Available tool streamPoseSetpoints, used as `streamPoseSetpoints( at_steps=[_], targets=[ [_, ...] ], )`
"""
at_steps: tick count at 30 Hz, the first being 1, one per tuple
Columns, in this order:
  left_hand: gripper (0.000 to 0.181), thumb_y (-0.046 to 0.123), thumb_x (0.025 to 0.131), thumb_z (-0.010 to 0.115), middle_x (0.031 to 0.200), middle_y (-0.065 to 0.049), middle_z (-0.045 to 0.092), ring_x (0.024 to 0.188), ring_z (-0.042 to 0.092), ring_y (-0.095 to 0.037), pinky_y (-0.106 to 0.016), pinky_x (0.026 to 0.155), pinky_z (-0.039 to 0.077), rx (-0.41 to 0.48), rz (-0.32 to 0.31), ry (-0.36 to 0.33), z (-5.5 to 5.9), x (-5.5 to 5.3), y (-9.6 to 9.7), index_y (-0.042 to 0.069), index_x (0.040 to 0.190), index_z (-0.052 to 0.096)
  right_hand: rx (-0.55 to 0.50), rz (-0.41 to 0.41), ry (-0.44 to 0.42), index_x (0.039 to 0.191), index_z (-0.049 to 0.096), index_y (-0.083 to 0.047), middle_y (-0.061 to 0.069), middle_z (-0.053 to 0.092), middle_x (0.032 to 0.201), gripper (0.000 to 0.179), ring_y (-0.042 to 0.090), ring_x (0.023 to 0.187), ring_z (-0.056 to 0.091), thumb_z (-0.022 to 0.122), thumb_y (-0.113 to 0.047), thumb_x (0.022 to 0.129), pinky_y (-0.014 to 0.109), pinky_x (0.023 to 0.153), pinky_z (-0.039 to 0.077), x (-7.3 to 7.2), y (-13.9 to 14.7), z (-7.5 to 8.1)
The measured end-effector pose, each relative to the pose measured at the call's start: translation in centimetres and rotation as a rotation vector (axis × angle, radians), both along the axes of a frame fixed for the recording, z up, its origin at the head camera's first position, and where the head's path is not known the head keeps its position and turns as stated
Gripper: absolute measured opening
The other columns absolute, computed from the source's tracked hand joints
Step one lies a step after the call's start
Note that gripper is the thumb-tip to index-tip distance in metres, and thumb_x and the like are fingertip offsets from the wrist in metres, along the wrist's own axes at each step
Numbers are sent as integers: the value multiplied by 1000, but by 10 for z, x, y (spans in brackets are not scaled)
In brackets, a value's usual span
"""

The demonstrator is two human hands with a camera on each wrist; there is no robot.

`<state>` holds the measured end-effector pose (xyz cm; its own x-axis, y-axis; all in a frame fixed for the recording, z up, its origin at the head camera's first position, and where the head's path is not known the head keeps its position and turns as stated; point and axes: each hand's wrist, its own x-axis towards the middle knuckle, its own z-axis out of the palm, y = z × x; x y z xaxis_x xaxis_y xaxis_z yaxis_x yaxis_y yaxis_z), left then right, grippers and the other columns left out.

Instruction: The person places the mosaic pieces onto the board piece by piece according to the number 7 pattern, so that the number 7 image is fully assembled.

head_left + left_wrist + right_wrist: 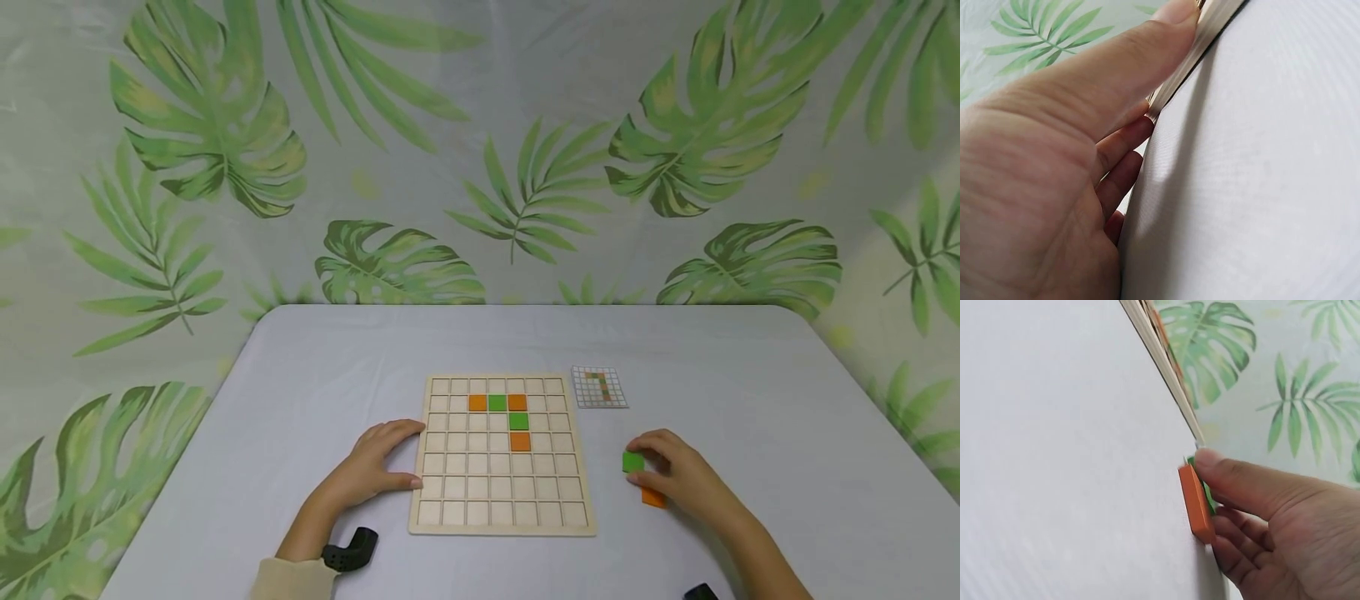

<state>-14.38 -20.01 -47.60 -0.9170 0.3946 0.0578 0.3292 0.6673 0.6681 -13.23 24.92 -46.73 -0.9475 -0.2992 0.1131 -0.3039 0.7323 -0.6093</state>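
A wooden grid board lies on the table, with orange and green square tiles in several of its cells. My left hand is at the board's left edge, its thumb and fingertips touching the rim; the left wrist view shows the thumb against the wooden side. To the right of the board, my right hand pinches a green square tile between thumb and fingers. An orange tile sits just below that hand; in the right wrist view this orange tile stands right in front of the green one.
A small printed pattern card lies beside the board's upper right corner, showing a grid with coloured squares. White cloth covers the table. A leaf-patterned curtain hangs behind it. Black wrist straps show near both forearms.
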Motion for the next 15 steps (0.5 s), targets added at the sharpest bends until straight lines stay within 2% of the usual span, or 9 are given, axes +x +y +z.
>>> streamPoseSetpoints(
  at_steps=[7, 11, 15],
  targets=[
    [78, 48, 64, 74, 134, -4, 42, 127, 28, -30, -51, 103, 14, 0, 2, -2, 1, 0, 0, 19, 131, 47, -16, 12, -31, 99, 62, -10, 2, 54, 103, 26, 15, 85, 50, 73, -14, 75, 23, 69, 46, -1, 1, 4],
    [79, 48, 64, 75, 135, -3, 42, 127, 27, -29, -50, 103, 14, 2, 4, -6, 0, 0, 0, 19, 131, 46, -36, 31, 6, 102, 61, -9, -1, 57, 99, 28, 16, 85, 53, 72, -13, 76, 24, 69, 48, -2, -5, 8],
    [78, 46, 64, 75, 135, -4, 42, 127, 27, -30, -51, 103, 14, 10, -3, -4, 0, 0, 0, 18, 131, 47, -81, 95, 71, 104, 62, -9, -4, 59, 99, 31, 17, 86, 55, 72, -10, 75, 27, 70, 49, -2, -19, 15]
  ],
)
